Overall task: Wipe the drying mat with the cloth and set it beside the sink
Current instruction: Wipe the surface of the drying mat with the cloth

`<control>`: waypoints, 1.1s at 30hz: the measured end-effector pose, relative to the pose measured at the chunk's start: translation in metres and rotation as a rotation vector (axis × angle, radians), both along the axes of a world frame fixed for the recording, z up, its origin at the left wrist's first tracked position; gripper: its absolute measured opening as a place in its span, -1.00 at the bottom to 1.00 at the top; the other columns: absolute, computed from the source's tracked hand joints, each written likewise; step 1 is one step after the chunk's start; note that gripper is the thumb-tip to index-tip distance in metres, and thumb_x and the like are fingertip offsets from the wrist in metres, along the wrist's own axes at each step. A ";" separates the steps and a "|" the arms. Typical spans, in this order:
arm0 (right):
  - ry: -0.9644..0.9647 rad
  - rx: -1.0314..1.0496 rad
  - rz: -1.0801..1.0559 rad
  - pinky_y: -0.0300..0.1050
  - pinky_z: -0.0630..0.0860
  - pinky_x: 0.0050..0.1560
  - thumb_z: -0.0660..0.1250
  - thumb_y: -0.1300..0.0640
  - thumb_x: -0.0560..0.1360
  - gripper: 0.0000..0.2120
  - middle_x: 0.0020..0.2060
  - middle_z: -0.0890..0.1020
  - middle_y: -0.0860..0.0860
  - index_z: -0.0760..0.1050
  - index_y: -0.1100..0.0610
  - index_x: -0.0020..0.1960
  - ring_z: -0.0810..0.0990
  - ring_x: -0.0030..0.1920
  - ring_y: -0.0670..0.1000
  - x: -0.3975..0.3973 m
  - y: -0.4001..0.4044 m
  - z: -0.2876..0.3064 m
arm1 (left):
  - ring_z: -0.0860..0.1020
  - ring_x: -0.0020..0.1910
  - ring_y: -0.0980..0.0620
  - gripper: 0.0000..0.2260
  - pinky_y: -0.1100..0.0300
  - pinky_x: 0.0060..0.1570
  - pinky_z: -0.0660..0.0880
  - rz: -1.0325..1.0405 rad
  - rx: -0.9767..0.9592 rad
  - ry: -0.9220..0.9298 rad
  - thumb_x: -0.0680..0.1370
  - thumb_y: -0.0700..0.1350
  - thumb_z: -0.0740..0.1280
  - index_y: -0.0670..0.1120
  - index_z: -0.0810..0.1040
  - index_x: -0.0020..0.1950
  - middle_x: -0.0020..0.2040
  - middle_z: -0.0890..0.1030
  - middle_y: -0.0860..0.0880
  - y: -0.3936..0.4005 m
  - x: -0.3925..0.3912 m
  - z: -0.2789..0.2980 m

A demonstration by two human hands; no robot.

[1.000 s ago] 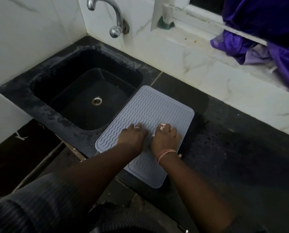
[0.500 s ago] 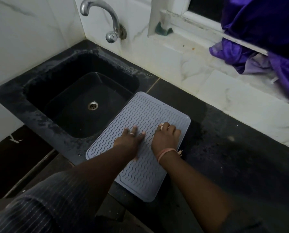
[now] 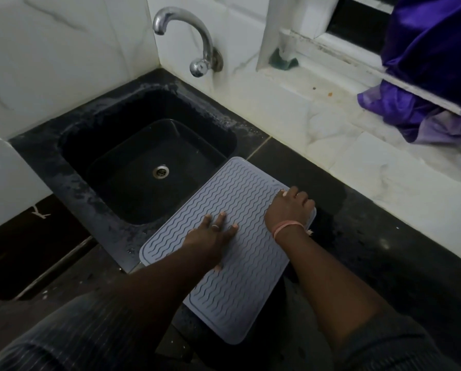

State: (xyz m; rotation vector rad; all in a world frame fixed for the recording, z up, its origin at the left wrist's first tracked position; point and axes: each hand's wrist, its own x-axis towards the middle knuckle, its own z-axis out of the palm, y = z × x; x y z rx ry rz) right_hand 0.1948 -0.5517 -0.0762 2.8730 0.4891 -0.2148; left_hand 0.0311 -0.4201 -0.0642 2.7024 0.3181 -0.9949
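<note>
The pale grey-blue rectangular silicone drying mat (image 3: 240, 236) with wavy ridges lies flat on the dark stone surface (image 3: 384, 258), its long left edge along the rim of the black square sink (image 3: 50, 156) and its near end overhanging the front edge. The left hand (image 3: 210, 234) presses flat on the middle, fingers straight and spread. The right hand (image 3: 288, 207) sits at the far right edge, fingers curled over it; whether they pinch the edge or a cloth beneath, I cannot tell, and no cloth shows. This looks like the placing step, mat nearly settled. Next, I judge: square it fully onto the surface, then lift both hands away.
</note>
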 end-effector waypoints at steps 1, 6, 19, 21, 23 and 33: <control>0.019 0.009 -0.019 0.22 0.22 0.35 0.20 0.01 0.57 -0.57 0.33 0.38 0.21 0.47 0.20 0.37 0.35 0.30 0.31 0.003 0.001 0.001 | -0.24 0.64 -0.25 0.03 -0.32 0.49 0.26 0.003 0.002 0.004 0.50 -0.03 0.52 0.22 -0.21 0.66 0.66 -0.34 -0.02 0.000 0.001 0.000; 0.177 0.187 -0.159 0.26 0.21 0.42 0.28 -0.08 0.51 -0.56 0.42 0.34 0.16 0.53 0.03 0.34 0.30 0.39 0.30 0.018 -0.002 0.008 | -0.25 0.64 -0.25 0.04 -0.33 0.48 0.27 0.010 0.001 0.013 0.50 -0.06 0.53 0.22 -0.22 0.66 0.65 -0.35 -0.02 -0.002 0.002 0.002; -0.048 0.087 0.077 0.21 0.21 0.32 0.26 0.13 0.54 -0.71 0.29 0.43 0.17 0.58 0.13 0.22 0.35 0.27 0.27 -0.002 0.003 -0.011 | -0.23 0.64 -0.24 0.06 -0.36 0.43 0.30 0.019 0.026 0.028 0.47 -0.04 0.56 0.24 -0.19 0.66 0.66 -0.34 -0.01 -0.004 0.003 0.005; -0.045 0.059 0.111 0.19 0.22 0.33 0.26 0.11 0.54 -0.71 0.30 0.43 0.17 0.59 0.13 0.22 0.35 0.27 0.27 -0.008 0.002 -0.007 | -0.23 0.64 -0.24 0.06 -0.36 0.43 0.31 0.022 0.027 0.032 0.47 -0.04 0.56 0.24 -0.19 0.66 0.66 -0.34 -0.01 -0.004 0.003 0.007; -0.030 0.034 0.132 0.20 0.23 0.31 0.27 0.09 0.55 -0.72 0.29 0.44 0.15 0.58 0.12 0.21 0.36 0.27 0.26 -0.020 0.004 -0.004 | -0.22 0.64 -0.25 0.07 -0.35 0.42 0.33 0.020 0.035 0.032 0.47 -0.03 0.56 0.24 -0.19 0.66 0.66 -0.33 -0.01 -0.004 0.003 0.009; 0.005 0.031 0.132 0.27 0.25 0.30 0.25 0.07 0.57 -0.60 0.31 0.43 0.18 0.48 0.16 0.37 0.34 0.32 0.27 -0.101 0.005 -0.004 | -0.15 0.66 -0.23 0.06 -0.28 0.39 0.37 -0.005 0.089 -0.051 0.45 0.05 0.57 0.22 -0.16 0.67 0.68 -0.26 -0.02 -0.001 -0.002 0.003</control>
